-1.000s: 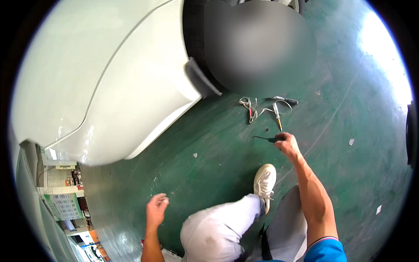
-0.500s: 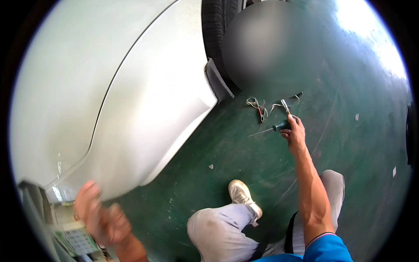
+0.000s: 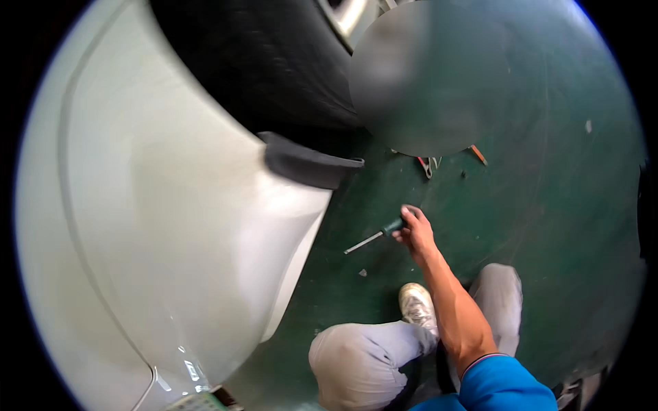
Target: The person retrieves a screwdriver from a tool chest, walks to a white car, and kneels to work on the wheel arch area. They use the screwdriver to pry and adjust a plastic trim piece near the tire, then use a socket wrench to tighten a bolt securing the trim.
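Observation:
My right hand (image 3: pixel 416 231) is closed round the dark green handle of a screwdriver (image 3: pixel 367 241). The bare metal shaft points left and down toward the car's lower edge, apart from it. My arm reaches forward over the green floor. To the left stands the white car body panel (image 3: pixel 199 205), with a black mud flap (image 3: pixel 301 164) behind the tyre (image 3: pixel 253 61). My left hand is out of view.
A red-handled clip (image 3: pixel 426 168) and an orange stick-like piece (image 3: pixel 478 155) lie on the floor ahead, partly hidden by a round blurred patch. A small dark bit (image 3: pixel 463 174) is near them. My knees and one light shoe (image 3: pixel 417 307) are below.
The view has swung toward the wheel. My right hand still holds the screwdriver; the shiny metal thing seen at that hand no longer shows. My left hand has left the view.

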